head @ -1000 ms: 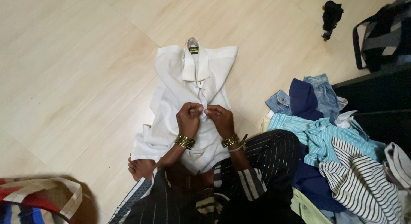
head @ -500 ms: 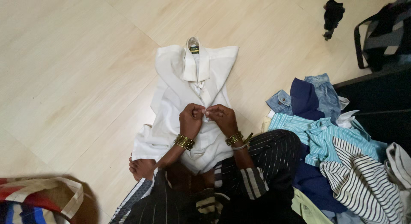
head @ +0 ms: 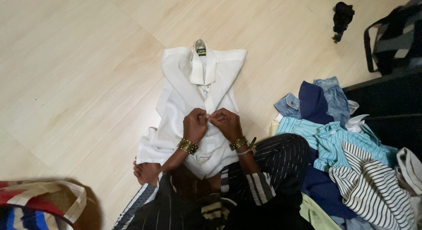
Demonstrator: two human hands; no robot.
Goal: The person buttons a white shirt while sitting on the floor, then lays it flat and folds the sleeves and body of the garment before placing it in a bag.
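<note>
Cloth on pale, smooth wood-look flooring, with metal at our wrists.

We see a white shirt [head: 193, 102] of matt, lightly creased woven cloth lying on a floor [head: 79, 72] of light plank boards with a soft satin sheen. Our bangles [head: 188, 145] look like shiny gold-toned metal. Beside us, the heap of clothes [head: 347, 146] mixes faded blue denim, striped cotton-like cloth and dark matt fabric. Our striped garment [head: 268, 168] is dark, soft-looking cloth. The bag [head: 39, 203] at the corner has coarse woven webbing straps.
</note>
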